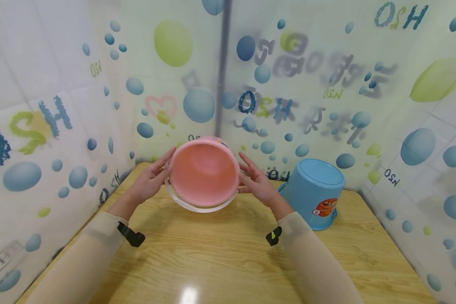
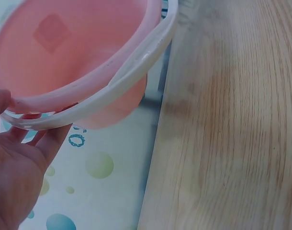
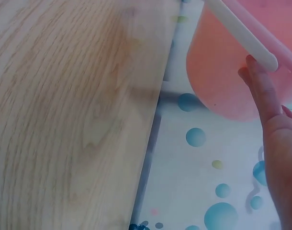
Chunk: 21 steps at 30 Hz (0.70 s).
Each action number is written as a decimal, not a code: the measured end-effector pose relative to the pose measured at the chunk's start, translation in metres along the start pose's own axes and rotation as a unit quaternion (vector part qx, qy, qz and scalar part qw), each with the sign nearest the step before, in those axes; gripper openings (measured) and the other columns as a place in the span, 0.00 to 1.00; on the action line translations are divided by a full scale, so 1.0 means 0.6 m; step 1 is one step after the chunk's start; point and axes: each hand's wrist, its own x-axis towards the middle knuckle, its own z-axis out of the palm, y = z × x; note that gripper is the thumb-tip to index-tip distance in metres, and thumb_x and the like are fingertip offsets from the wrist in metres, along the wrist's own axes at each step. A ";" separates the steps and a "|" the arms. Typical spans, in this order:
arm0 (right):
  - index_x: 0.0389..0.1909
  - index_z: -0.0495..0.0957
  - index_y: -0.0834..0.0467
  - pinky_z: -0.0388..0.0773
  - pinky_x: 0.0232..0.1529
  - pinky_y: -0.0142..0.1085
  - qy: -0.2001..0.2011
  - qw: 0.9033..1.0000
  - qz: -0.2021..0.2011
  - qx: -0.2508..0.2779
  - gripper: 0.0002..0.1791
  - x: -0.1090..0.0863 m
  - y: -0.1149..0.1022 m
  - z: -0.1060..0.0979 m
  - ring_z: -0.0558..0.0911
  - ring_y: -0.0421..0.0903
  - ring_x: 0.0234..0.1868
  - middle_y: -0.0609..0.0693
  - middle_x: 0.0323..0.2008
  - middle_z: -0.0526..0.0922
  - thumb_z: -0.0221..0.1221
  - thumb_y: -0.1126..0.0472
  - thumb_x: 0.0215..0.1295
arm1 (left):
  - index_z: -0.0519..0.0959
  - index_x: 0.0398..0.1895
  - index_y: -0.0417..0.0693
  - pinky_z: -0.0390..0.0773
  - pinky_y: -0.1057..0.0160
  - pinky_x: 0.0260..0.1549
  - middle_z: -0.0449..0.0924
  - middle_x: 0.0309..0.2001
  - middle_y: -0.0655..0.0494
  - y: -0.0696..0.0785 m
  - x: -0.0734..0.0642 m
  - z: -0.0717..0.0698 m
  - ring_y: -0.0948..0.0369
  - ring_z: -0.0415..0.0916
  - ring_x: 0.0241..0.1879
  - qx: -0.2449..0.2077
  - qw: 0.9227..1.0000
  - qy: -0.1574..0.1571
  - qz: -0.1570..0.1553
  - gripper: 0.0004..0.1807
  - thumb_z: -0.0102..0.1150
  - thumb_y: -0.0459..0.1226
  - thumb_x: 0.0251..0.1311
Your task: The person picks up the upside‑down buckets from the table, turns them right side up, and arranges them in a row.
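Note:
A pink bucket (image 1: 206, 173) is held up over the table, tilted so its open mouth faces me. Its white handle (image 1: 197, 208) hangs along the lower rim. My left hand (image 1: 149, 180) grips the bucket at the left side of the rim, thumb on the rim and fingers behind, as the left wrist view also shows. On the opposite side my right hand (image 1: 259, 184) holds the rim between thumb and fingers. In the right wrist view, fingertips (image 3: 253, 64) lie against the pink wall beside the handle's end. The inside of the bucket shows nothing in it.
A blue bucket (image 1: 313, 192) with a red label stands upside down on the wooden table (image 1: 220, 257), to the right of my right hand. Behind and at both sides hang white curtains (image 1: 319, 80) printed with blue and green dots, close to the table's edges.

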 end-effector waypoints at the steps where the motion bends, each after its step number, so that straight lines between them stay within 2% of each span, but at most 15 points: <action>1: 0.90 0.45 0.28 0.89 0.59 0.55 -0.003 1.000 -0.006 0.000 0.39 0.000 -0.001 0.000 0.90 0.49 0.60 0.53 0.89 0.57 0.49 0.57 0.90 | 0.48 0.92 0.68 0.87 0.64 0.42 0.60 0.86 0.43 -0.001 0.000 -0.001 0.60 0.82 0.40 0.000 1.000 0.000 0.001 0.34 0.42 0.42 0.91; 6: 0.91 0.46 0.32 0.90 0.57 0.50 -0.010 1.000 -0.019 -0.006 0.41 0.001 -0.006 -0.001 0.88 0.50 0.64 0.53 0.89 0.57 0.51 0.61 0.89 | 0.48 0.92 0.67 0.87 0.62 0.39 0.64 0.84 0.39 0.001 0.001 -0.002 0.60 0.86 0.39 0.018 1.000 0.010 0.003 0.34 0.42 0.43 0.91; 10: 0.91 0.48 0.36 0.90 0.56 0.48 -0.011 1.000 -0.026 -0.012 0.40 0.002 -0.009 -0.004 0.90 0.44 0.61 0.54 0.88 0.58 0.51 0.63 0.89 | 0.49 0.91 0.72 0.86 0.64 0.39 0.67 0.83 0.40 0.004 0.005 -0.002 0.64 0.86 0.42 0.042 0.999 0.024 -0.003 0.33 0.42 0.46 0.90; 13: 0.91 0.49 0.39 0.90 0.56 0.50 -0.010 0.999 -0.033 -0.015 0.39 0.002 -0.012 -0.007 0.91 0.45 0.57 0.56 0.87 0.61 0.51 0.63 0.89 | 0.50 0.90 0.76 0.87 0.64 0.42 0.67 0.83 0.42 0.008 0.009 -0.002 0.64 0.87 0.45 0.051 0.998 0.028 -0.005 0.32 0.42 0.48 0.90; 16: 0.91 0.49 0.42 0.91 0.55 0.50 -0.010 0.999 -0.037 -0.018 0.38 0.003 -0.014 -0.009 0.92 0.46 0.55 0.58 0.85 0.65 0.51 0.62 0.89 | 0.50 0.90 0.78 0.87 0.62 0.45 0.72 0.79 0.42 0.013 0.012 -0.005 0.57 0.88 0.47 0.055 0.998 0.028 -0.012 0.31 0.41 0.49 0.90; 18: 0.91 0.48 0.44 0.91 0.55 0.49 -0.016 0.999 -0.039 -0.020 0.38 0.004 -0.014 -0.010 0.92 0.46 0.55 0.60 0.84 0.66 0.51 0.62 0.89 | 0.50 0.90 0.79 0.86 0.63 0.51 0.69 0.82 0.46 0.017 0.013 -0.008 0.51 0.85 0.58 0.059 0.998 0.026 -0.019 0.31 0.41 0.51 0.90; 21: 0.91 0.47 0.45 0.91 0.56 0.46 -0.023 0.999 -0.040 -0.020 0.38 0.005 -0.014 -0.011 0.92 0.44 0.53 0.63 0.83 0.67 0.50 0.63 0.90 | 0.51 0.89 0.81 0.79 0.69 0.60 0.63 0.86 0.53 0.023 0.014 -0.011 0.49 0.75 0.74 0.055 0.998 0.018 -0.033 0.31 0.41 0.53 0.89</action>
